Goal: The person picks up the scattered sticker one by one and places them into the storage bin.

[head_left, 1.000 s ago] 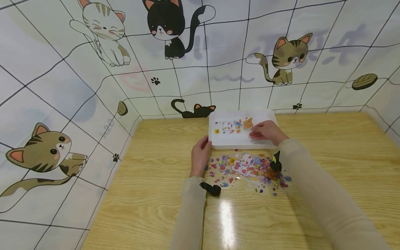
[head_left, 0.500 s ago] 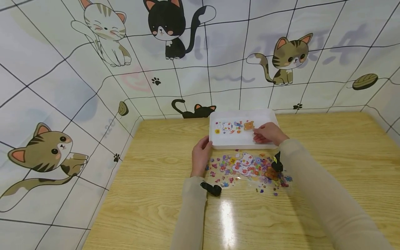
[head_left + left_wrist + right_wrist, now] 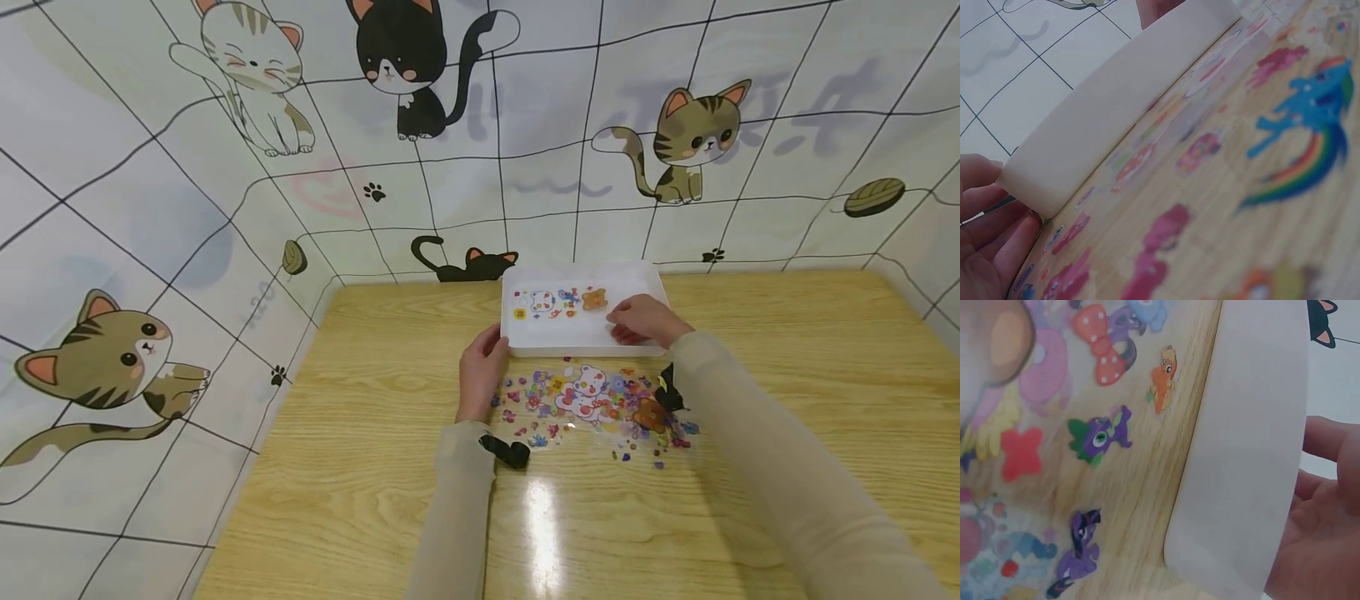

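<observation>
Head view shows the left hand (image 3: 482,371) gripping the near left corner of a white tray (image 3: 561,335), and the left wrist view has those fingers bent about the corner and touching its wall. The right hand (image 3: 643,320) is over the tray's right part, thumb and forefinger pointing left with their tips close together and the other fingers bent below; whether anything is pinched between those tips, I cannot tell. Just left of and beyond the right fingertips, a brown bear sticker (image 3: 594,300) lies inside the tray, and farther left from them sit a white bear sticker (image 3: 542,302) and a yellow sticker (image 3: 520,314). On the person's side of both sets of fingers, clear sticker sheets (image 3: 588,396) lie on the wooden table (image 3: 360,467), between the forearms. From the left wrist, a blue pony sticker (image 3: 1310,106) lies well apart from the left fingers, with pink stickers between. From the right wrist, a green and purple dragon sticker (image 3: 1099,434) and a red bow (image 3: 1100,345) lie across the tray wall from the right fingers.
</observation>
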`<state>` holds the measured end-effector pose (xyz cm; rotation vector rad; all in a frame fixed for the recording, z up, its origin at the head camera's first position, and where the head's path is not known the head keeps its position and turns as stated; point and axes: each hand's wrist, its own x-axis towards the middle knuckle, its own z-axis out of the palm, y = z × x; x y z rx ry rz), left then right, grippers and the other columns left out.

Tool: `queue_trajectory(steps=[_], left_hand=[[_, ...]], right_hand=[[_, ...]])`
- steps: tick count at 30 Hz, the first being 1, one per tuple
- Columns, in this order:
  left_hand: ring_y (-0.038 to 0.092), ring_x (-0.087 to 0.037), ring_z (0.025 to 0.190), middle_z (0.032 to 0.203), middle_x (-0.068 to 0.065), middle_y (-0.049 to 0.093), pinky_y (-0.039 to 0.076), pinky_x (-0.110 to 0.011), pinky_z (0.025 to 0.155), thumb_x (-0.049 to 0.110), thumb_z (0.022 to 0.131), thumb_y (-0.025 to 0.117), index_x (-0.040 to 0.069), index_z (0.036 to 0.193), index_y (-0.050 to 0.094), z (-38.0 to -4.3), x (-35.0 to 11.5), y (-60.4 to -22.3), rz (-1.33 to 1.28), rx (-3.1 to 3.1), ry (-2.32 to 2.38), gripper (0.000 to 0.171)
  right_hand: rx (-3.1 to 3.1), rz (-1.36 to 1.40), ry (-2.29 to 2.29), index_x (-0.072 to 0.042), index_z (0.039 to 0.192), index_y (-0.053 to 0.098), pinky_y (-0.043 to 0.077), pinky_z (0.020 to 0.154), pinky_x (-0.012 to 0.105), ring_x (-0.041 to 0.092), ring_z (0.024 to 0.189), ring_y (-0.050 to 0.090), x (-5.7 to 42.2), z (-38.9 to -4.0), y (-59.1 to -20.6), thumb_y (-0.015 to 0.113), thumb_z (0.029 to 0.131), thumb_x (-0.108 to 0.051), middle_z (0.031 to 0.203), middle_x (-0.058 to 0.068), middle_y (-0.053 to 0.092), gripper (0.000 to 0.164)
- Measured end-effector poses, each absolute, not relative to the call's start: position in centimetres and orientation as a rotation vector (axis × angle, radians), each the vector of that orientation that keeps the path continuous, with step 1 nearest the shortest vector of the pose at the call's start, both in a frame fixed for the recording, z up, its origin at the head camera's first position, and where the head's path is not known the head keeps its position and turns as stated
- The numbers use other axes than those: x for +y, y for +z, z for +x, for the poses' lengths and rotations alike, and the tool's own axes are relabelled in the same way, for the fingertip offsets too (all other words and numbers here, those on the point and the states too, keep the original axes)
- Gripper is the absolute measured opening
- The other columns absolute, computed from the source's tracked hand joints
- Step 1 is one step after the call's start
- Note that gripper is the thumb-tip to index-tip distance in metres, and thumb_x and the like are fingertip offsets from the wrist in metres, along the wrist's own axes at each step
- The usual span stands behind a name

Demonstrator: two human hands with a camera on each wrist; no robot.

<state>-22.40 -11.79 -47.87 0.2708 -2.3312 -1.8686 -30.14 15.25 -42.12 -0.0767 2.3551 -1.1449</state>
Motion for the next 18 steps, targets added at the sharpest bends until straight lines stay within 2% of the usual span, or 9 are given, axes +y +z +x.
queue_trajectory(steps=[10, 18], left_hand=[[0.050, -0.008, 0.106, 0.118, 0.008, 0.055, 0.039, -0.034, 0.091, 0.034, 0.089, 0.052, 0.025, 0.124, 0.054, -22.0, -11.5, -47.8, 0.265, -2.319, -1.900, 0.036], [0.050, -0.008, 0.104, 0.120, 0.003, 0.055, 0.039, -0.034, 0.091, 0.034, 0.089, 0.052, 0.020, 0.125, 0.053, -22.1, -11.6, -47.7, 0.241, -2.324, -1.896, 0.039]], right_hand=[[2.422, -0.116, -1.006, 0.010, 0.119, 0.044, 0.049, 0.075, 0.034, 0.023, 0.081, 0.059, 15.7, -29.9, -41.7, 0.043, 0.094, -0.023, 0.097, 0.018, 0.059, 0.042], [2.416, -0.170, -1.081, 0.007, 0.124, 0.042, 0.048, 0.076, 0.037, 0.025, 0.084, 0.059, 16.7, -29.4, -41.4, 0.042, 0.095, -0.021, 0.099, 0.020, 0.059, 0.041]])
